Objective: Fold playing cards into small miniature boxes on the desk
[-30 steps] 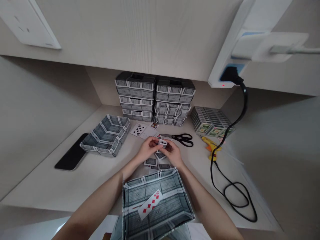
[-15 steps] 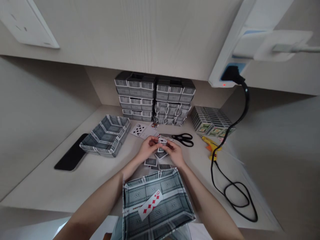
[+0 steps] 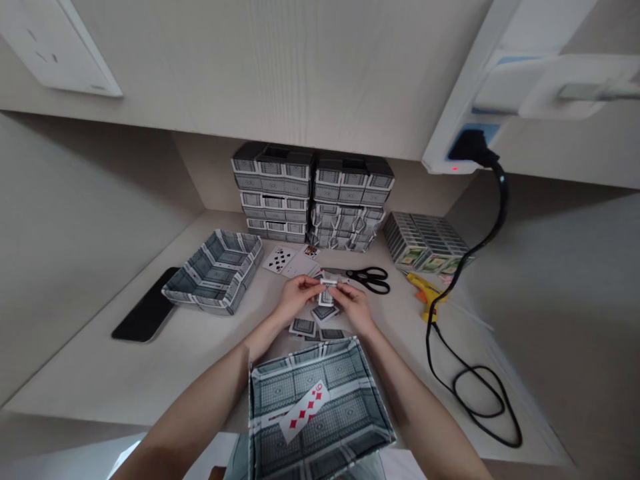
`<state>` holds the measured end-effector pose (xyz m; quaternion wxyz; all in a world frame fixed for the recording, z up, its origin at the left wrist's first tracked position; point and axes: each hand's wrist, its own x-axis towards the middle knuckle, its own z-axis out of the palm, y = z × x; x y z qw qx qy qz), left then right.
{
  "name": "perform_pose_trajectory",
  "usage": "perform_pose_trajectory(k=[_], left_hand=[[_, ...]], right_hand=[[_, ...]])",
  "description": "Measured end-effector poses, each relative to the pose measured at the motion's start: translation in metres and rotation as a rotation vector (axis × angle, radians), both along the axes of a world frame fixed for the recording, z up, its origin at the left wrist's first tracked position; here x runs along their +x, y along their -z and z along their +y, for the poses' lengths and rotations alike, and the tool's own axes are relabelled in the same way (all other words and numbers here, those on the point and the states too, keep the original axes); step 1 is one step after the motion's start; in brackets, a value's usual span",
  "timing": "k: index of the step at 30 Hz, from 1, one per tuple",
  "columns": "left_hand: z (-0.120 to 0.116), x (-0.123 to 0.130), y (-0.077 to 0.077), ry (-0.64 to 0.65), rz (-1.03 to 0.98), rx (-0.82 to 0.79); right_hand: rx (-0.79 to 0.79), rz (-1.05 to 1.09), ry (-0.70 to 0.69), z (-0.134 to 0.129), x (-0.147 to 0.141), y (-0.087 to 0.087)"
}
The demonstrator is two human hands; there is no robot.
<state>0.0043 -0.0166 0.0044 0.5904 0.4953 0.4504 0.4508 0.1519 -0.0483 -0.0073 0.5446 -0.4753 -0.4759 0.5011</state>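
Observation:
My left hand [image 3: 296, 296] and my right hand [image 3: 354, 304] pinch a small folded playing card [image 3: 327, 293] between them, its patterned back showing. Below it, patterned cards [image 3: 303, 327] lie loose on the table. Nearer to me, between my forearms, is a large tray made of cards [image 3: 325, 393], with a nine of diamonds card [image 3: 304, 411] lying inside. Black-handled scissors [image 3: 371, 276] rest just beyond my right hand. Face-up cards [image 3: 278, 259] lie beyond my left hand.
A second card tray [image 3: 215, 270] and a black phone [image 3: 145, 308] are at the left. Stacked card boxes [image 3: 310, 193] stand at the back. To the right are packs of cards [image 3: 425, 240], a yellow glue gun [image 3: 425, 293] and a looping black cord [image 3: 475, 393].
The card between my fingers has turned, from showing part of a printed face to showing its patterned back. The whole view has shifted slightly.

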Motion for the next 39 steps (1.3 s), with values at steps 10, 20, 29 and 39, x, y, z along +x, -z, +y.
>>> perform_pose_trajectory(k=[10, 20, 29, 39], left_hand=[[-0.002, -0.002, -0.004, 0.083, 0.026, -0.024], [-0.002, -0.005, -0.001, 0.14, 0.04, 0.007], [-0.003, -0.004, 0.0, 0.12, 0.035, 0.01], [-0.004, -0.006, 0.001, 0.11, 0.036, 0.02]], right_hand=[[-0.046, 0.045, -0.029, 0.002, -0.001, 0.0], [-0.051, 0.037, -0.047, -0.001, -0.001, -0.005], [-0.062, 0.073, -0.041, 0.0, -0.001, -0.003], [-0.089, 0.083, -0.04, -0.002, -0.002, -0.01]])
